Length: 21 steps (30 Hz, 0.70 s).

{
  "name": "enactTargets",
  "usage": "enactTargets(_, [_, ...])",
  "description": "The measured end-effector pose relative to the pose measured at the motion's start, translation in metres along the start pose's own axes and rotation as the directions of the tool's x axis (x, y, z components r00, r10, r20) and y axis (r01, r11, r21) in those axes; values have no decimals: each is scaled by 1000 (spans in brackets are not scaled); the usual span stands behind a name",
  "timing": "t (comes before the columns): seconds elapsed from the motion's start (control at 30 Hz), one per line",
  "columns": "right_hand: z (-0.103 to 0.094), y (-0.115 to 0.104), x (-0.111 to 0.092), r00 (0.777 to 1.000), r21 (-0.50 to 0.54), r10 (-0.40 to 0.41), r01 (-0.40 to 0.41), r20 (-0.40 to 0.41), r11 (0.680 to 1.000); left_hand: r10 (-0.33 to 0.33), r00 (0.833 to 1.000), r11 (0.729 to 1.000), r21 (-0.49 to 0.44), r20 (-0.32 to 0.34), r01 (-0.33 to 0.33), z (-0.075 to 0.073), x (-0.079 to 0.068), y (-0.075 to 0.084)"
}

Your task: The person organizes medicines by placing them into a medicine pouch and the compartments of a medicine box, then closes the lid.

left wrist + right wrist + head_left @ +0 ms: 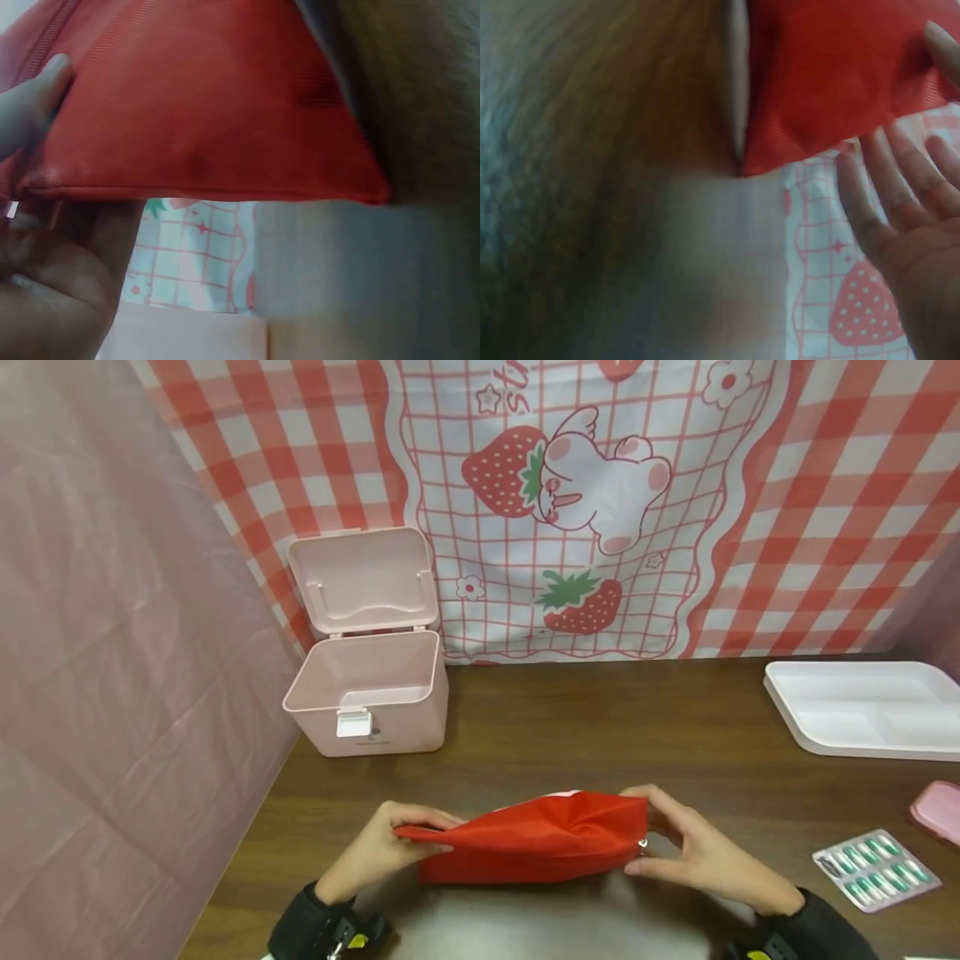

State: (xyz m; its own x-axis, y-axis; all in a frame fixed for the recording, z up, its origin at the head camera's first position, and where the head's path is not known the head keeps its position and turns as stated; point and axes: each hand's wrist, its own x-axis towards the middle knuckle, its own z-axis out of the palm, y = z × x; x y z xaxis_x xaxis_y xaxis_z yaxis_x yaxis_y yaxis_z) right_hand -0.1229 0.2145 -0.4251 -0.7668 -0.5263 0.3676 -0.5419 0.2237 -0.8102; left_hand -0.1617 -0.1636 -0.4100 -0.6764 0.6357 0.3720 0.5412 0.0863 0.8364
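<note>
A red zip pouch (532,843) is held between both hands at the front of the table. My left hand (390,839) pinches its left corner, thumb on the near side and fingers behind. In the left wrist view a zipper runs along the top of the pouch (202,105), close to the thumb. At the right end, my right hand (693,847) holds the pouch between thumb and fingers, beside a small metal zipper pull (642,843). The right wrist view shows its fingers spread behind the pouch (840,82). What the pouch contains is hidden.
A pink box (375,731) with its lid raised stands at the back left. To the right are a white divided tray (840,747), a pink case (941,810) and a blister pack of green-and-white capsules (876,870). A checked cloth (817,510) hangs behind the table.
</note>
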Motion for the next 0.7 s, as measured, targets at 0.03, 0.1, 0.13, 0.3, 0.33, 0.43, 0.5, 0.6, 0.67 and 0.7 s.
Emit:
enactTargets(0.03, [2, 2, 2, 1000, -34, -14, 14, 16, 999, -26, 1000, 1000, 9, 13, 26, 0, 0, -1])
enactTargets(0.1, [6, 7, 5, 998, -85, -12, 16, 56, 996, -54, 997, 998, 43, 46, 52, 1, -1, -3])
enactTargets(0.13, [9, 9, 7, 997, -93, -18, 25, 71, 995, -66, 996, 996, 62, 64, 62, 2, -2, -4])
enactTargets(0.3, [22, 9, 18, 986, -39, 107, -103, 126, 994, -142, 974, 984, 134, 175, 120, 4, -1, 5])
enactTargets(0.33, [24, 8, 20, 987, -31, 105, -102, 119, 994, -156, 971, 981, 141, 182, 131, 4, -2, 7])
enactTargets(0.43, [28, 8, 26, 994, -25, 63, -61, 88, 998, -201, 965, 976, 117, 166, 184, 5, -5, 2])
enactTargets(0.5, [29, 9, 31, 998, -25, 11, -9, 63, 1000, -232, 964, 971, 91, 126, 222, 4, -7, -6])
enactTargets(0.6, [31, 9, 41, 998, 6, 12, -13, 58, 1000, -294, 954, 954, 82, 50, 290, -1, -10, -14])
enactTargets(0.67, [32, 9, 50, 998, 14, 28, -28, 58, 999, -322, 947, 943, 81, -12, 322, -6, -10, -15])
enactTargets(0.7, [32, 8, 54, 997, 27, 41, -43, 61, 999, -337, 941, 938, 77, -44, 339, -8, -9, -16])
